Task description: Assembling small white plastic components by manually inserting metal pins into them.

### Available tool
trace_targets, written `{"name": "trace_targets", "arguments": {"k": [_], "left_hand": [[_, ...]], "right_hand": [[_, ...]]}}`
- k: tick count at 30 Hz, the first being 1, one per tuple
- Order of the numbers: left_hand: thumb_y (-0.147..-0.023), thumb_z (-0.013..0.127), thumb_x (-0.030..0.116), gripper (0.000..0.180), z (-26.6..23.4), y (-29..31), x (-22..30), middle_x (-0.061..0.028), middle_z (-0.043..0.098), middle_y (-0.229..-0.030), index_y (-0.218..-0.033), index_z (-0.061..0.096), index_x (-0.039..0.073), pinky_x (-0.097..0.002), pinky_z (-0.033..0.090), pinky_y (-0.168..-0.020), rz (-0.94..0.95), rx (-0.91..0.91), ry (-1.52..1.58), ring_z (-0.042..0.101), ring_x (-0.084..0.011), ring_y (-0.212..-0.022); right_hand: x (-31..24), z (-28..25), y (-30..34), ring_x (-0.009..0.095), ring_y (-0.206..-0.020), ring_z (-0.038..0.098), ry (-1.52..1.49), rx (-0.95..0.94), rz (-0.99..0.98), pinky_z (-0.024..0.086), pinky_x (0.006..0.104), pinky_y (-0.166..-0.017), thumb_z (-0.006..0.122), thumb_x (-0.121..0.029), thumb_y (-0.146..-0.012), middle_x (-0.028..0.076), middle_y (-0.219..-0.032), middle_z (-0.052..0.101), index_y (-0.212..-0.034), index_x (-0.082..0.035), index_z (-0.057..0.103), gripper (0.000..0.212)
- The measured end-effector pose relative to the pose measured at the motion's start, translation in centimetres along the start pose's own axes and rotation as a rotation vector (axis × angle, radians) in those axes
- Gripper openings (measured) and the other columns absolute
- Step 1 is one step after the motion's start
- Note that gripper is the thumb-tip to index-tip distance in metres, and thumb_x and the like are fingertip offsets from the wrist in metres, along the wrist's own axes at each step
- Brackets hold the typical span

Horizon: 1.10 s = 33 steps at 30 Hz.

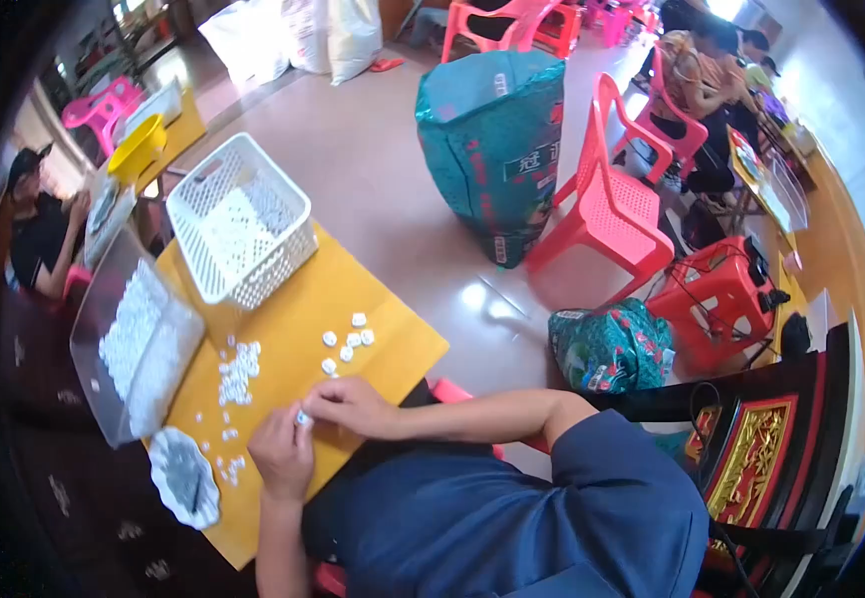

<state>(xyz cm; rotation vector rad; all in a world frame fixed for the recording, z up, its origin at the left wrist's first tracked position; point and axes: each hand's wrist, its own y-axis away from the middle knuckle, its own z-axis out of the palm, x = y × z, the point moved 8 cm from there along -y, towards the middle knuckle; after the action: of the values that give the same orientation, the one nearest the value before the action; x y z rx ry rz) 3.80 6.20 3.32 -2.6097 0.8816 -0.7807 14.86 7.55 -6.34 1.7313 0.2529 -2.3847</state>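
Over the near edge of the yellow table, my two hands meet. My left hand is closed in a pinch on a small white piece with a dark spot on it. My right hand has its fingers pressed together right beside that piece; what they grip, if anything, is too small to make out. Several white round pieces lie past my right hand. A heap of smaller white parts is spread beyond my left hand, with a few loose ones nearer to me.
At the left stand a clear plastic bin of white parts and a scalloped white dish with grey contents. A white basket sits at the far corner. Beyond are a green bag, red chairs and other people.
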Motion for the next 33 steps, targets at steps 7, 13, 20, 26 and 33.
{"name": "trace_targets", "arguments": {"k": [7,13,20,26,33], "left_hand": [[-0.082,0.071,0.005,0.019,0.2,-2.2,0.1,-0.0166,0.069,-0.089,-0.100,0.067,0.000,-0.0426,0.054,-0.068,0.056,0.006,0.136,0.068,-0.0355,-0.078],[-0.081,0.072,0.005,0.021,-0.5,-2.7,-0.2,-0.0164,0.070,-0.090,-0.102,0.068,0.001,-0.0428,0.054,-0.068,0.124,-0.004,0.215,0.069,-0.0356,-0.079],[-0.081,0.066,-0.003,0.027,-0.8,-3.2,-1.9,-0.0184,0.066,-0.092,-0.107,0.065,-0.005,-0.0367,0.052,-0.066,-0.016,0.009,0.383,0.065,-0.0338,-0.078],[-0.083,0.061,-0.001,0.026,-1.9,-2.8,-3.0,-0.0192,0.062,-0.096,-0.108,0.064,-0.006,-0.0381,0.052,-0.069,-0.105,0.107,0.427,0.063,-0.0343,-0.083],[-0.083,0.058,0.002,0.024,-2.0,-2.7,-3.3,-0.0195,0.061,-0.092,-0.105,0.064,-0.005,-0.0403,0.052,-0.070,-0.172,0.118,0.420,0.063,-0.0360,-0.082]], "right_hand": [[-3.9,-1.0,0.5,0.005,-0.074,0.057,0.054,0.031,-0.057,0.048,0.0245,-0.067,0.063,-0.023,-0.099,-0.001,-0.079,0.065,-0.097,-0.003,0.069,0.021],[-4.5,-0.9,0.6,0.004,-0.073,0.056,0.132,0.115,-0.033,0.048,0.0235,-0.066,0.065,-0.020,-0.097,-0.001,-0.077,0.065,-0.091,-0.002,0.069,0.020],[-4.3,0.6,-1.2,0.003,-0.079,0.056,0.005,0.154,0.037,0.047,0.0218,-0.069,0.064,-0.021,-0.099,-0.003,-0.084,0.064,-0.093,-0.002,0.067,0.020],[-4.0,2.1,-2.4,0.003,-0.078,0.053,-0.122,0.144,0.113,0.046,0.0211,-0.068,0.063,-0.021,-0.100,-0.005,-0.084,0.063,-0.094,-0.002,0.066,0.019],[-3.4,2.5,-2.5,0.003,-0.079,0.052,-0.072,0.105,0.079,0.046,0.0223,-0.068,0.061,-0.022,-0.102,-0.005,-0.084,0.061,-0.095,-0.003,0.065,0.021]]}}
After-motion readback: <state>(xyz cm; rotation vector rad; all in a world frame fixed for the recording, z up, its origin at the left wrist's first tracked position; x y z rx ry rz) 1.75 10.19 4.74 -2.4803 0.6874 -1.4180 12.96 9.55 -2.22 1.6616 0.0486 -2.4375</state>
